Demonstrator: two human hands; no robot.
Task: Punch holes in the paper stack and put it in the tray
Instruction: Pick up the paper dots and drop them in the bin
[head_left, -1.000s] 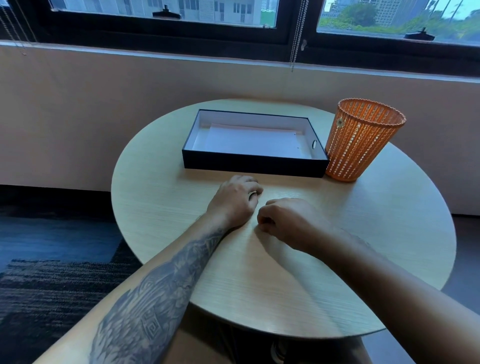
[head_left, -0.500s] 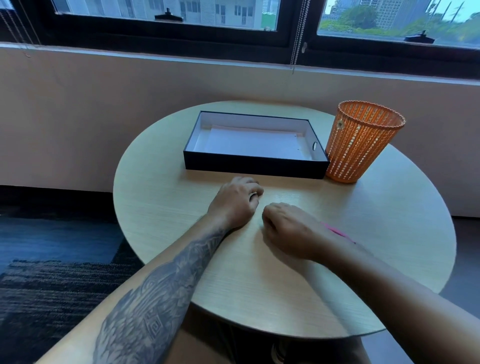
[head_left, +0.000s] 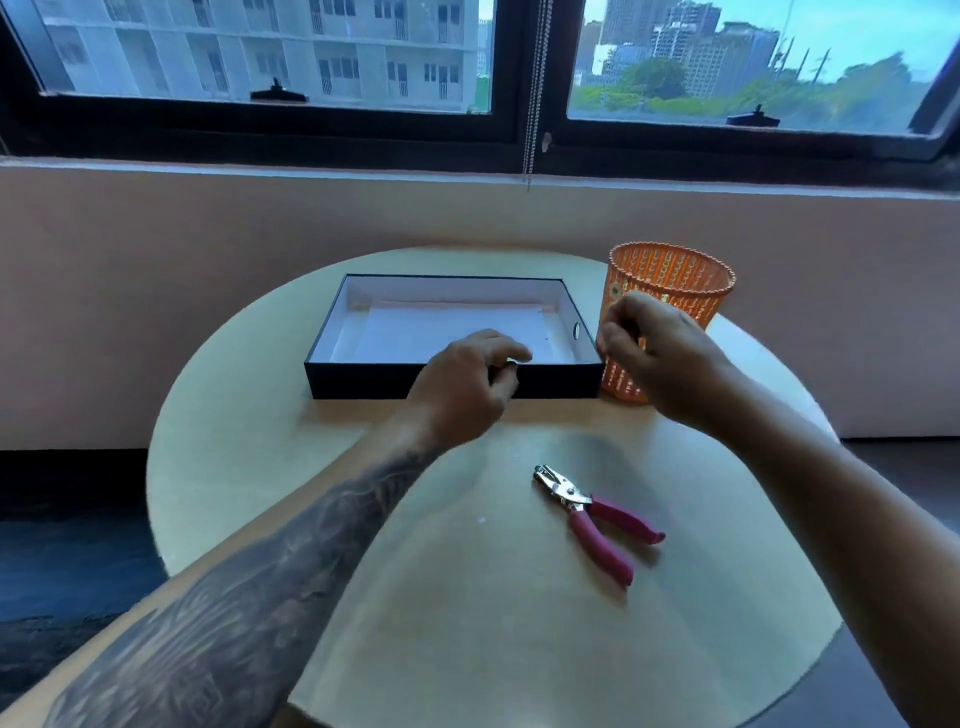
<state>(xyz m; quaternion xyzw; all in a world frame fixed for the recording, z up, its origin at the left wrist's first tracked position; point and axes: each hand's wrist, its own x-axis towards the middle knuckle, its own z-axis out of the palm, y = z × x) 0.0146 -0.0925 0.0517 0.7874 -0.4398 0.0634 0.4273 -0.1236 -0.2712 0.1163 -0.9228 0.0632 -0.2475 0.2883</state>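
A black tray (head_left: 363, 382) with a white inside stands at the back of the round table. The white paper stack (head_left: 415, 332) lies flat in it. A hole punch (head_left: 592, 514) with pink handles lies on the table nearer to me, and no hand touches it. My left hand (head_left: 462, 389) hovers in front of the tray's front wall, fingers curled in, nothing visible in them. My right hand (head_left: 654, 358) is raised beside the tray's right end, in front of the orange basket, with fingertips pinched together.
An orange mesh basket (head_left: 675, 280) stands right of the tray, touching or nearly touching it. The round wooden table (head_left: 467, 597) ends close on all sides. A wall and window sill lie behind it, and dark carpet lies to the left.
Both hands have lifted off the table and moved away from me toward the tray and basket. The hole punch, hidden under my right hand before, now lies uncovered. The camera has tilted up.
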